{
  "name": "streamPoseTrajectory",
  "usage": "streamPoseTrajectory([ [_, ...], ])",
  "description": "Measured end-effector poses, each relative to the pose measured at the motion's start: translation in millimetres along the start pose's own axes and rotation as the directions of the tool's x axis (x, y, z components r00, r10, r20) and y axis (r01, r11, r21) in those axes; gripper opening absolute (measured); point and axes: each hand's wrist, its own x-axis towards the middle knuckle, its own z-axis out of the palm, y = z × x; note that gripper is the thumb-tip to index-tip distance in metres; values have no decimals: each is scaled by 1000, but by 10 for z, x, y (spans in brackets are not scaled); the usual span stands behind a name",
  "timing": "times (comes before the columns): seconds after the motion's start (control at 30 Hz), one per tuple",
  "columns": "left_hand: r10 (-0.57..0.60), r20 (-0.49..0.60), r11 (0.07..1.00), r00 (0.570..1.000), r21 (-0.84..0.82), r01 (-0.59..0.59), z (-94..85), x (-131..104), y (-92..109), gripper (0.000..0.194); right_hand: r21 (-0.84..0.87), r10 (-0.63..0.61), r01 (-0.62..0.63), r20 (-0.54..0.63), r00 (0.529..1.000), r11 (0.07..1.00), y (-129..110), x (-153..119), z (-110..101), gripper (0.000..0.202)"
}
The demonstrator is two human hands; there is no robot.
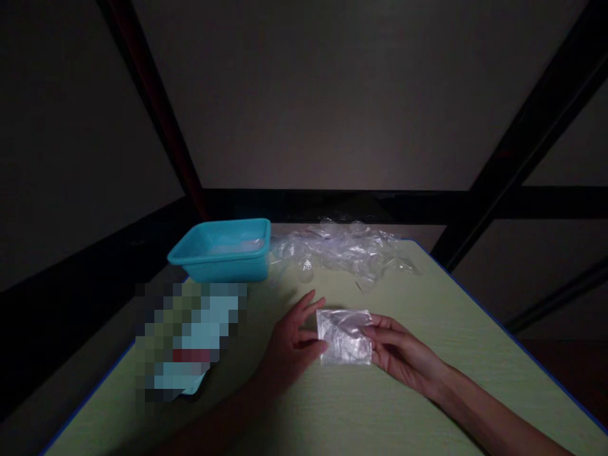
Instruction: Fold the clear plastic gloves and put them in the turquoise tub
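Note:
A small square of clear, shiny plastic, like a folded plastic bag [346, 339], is held up over the table. My right hand [403, 348] pinches it at its right side, thumb in front and other fingers partly hidden behind. At its left edge is my left hand [292, 342], fingers spread apart. The left thumb tip meets or overlaps that edge; I cannot tell whether it presses on it. Beyond both hands lies a loose heap of crumpled clear plastic bags [351, 250].
A turquoise plastic basin [228, 269] stands at the table's back left, with some clear plastic inside. Nearer, a pixelated light-blue item [204, 329] lies on the left side. The pale green table [403, 418] has blue edging. A wall and dark beams stand behind.

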Motion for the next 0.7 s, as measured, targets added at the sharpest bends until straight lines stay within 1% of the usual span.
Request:
streamPoseTrajectory([
  [0.13,-1,-30,999,1000,-53,-1,26,6,-12,69,33,37,-36,-6,999,999,5,-14,18,20],
  [0.3,16,-43,992,999,-122,-21,52,9,-88,61,25,52,-50,-61,997,998,-2,-29,40,20],
  [0.4,22,-59,992,998,-123,-29,49,12,-97,58,55,68,-63,-95,993,997,-2,-36,43,20],
  [0.5,44,-102,988,994,-143,-59,26,31,-45,51,68,78,-69,-143,987,995,-4,-45,42,21],
  [0.6,37,-146,963,989,-258,-74,-36,66,49,43,59,80,-71,-168,982,996,-5,-48,18,22],
  [0.7,18,-246,923,969,-369,-111,-155,109,165,38,48,71,-63,-187,980,997,0,-43,-44,22],
])
